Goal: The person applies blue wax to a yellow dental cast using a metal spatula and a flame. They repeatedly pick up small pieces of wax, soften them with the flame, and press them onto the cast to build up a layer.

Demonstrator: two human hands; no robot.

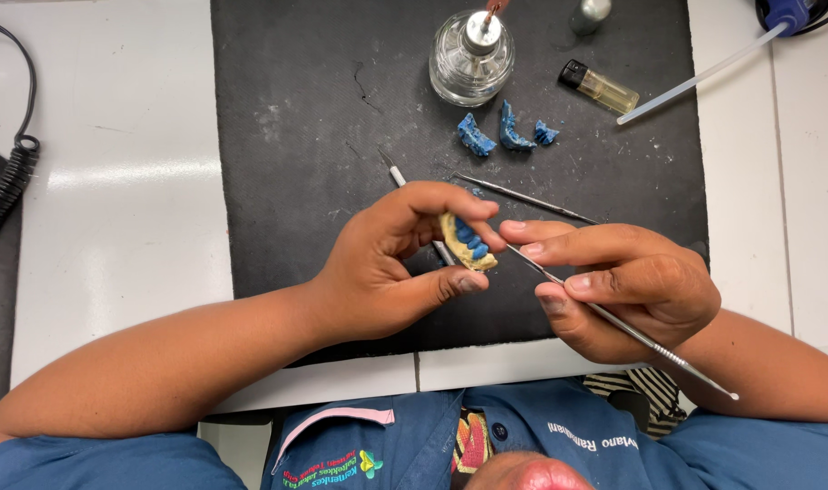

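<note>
Clamped in the left hand [391, 259], a yellowish dental cast [467, 243] with blue wax teeth sits pinched between fingertips above the black mat [296, 136]. Right hand [627, 286] closes its grip on a thin metal carving tool [613, 318], tip touching the cast.

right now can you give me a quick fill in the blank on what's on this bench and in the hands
1. The left hand holds a small yellowish model with ____ wax on it.
2. The right hand holds a thin ____ tool.
3. The glass burner stands on a ____ mat.
4. ____ loose wax pieces lie below the burner.

Missing words: blue; metal; black; three
</note>
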